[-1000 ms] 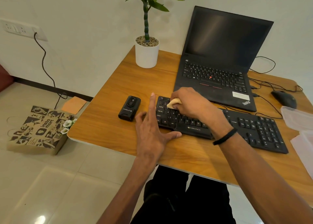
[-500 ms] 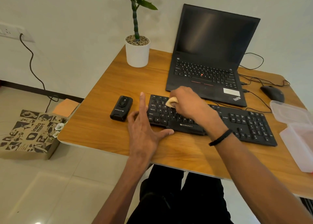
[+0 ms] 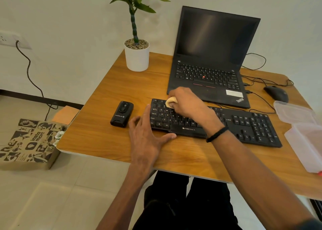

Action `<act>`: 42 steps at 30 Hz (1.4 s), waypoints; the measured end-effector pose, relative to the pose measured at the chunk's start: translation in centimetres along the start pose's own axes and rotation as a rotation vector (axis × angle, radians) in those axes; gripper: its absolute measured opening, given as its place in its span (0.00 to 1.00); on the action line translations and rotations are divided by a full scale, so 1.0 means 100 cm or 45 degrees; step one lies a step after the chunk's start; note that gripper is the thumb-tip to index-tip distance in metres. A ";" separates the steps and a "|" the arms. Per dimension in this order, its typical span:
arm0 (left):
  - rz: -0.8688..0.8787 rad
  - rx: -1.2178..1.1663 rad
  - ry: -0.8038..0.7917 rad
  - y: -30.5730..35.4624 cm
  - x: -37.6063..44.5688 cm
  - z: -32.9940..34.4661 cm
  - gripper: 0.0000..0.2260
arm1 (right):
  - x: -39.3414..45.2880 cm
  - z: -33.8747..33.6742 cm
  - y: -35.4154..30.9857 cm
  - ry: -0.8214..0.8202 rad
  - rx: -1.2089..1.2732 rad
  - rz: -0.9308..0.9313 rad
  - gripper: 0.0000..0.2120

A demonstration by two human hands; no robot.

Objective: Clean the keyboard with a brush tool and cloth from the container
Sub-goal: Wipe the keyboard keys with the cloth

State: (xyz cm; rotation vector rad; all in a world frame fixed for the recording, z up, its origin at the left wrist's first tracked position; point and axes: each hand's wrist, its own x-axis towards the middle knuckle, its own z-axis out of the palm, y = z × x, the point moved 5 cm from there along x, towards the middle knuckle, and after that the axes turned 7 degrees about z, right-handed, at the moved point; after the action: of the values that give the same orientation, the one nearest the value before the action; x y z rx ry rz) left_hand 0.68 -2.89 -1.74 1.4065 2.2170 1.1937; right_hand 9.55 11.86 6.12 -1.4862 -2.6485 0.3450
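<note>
Right hand (image 3: 187,104) grip closed on cloth (image 3: 171,101), same top-left keys of keyboard (image 3: 214,123) as 1 s ago: wiping barely advanced. Left hand (image 3: 148,135) splayed flat, bracing at 9 o'clock edge. Container (image 3: 296,115) open at 3 o'clock on tabletop (image 3: 104,125).

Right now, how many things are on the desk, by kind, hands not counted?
Keyboard: 1
Laptop: 1
Mouse: 1
Potted plant: 1
Small black device: 1
Cloth: 1
Plastic container with lid: 1
Total: 7
</note>
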 end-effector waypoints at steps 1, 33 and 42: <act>0.002 0.019 -0.007 -0.001 0.000 0.001 0.57 | -0.001 -0.001 0.004 -0.003 -0.006 0.008 0.09; 0.021 0.101 0.001 0.008 -0.002 -0.003 0.50 | -0.040 -0.056 0.142 -0.170 -0.352 0.546 0.17; 0.006 0.099 -0.013 0.011 -0.003 -0.004 0.51 | -0.049 -0.056 0.144 -0.133 -0.457 0.656 0.17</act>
State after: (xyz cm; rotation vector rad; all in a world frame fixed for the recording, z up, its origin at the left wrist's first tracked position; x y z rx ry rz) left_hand 1.28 -3.14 -0.73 1.4448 2.2774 1.1102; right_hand 25.08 15.75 8.29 -2.3220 -2.4545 -0.0333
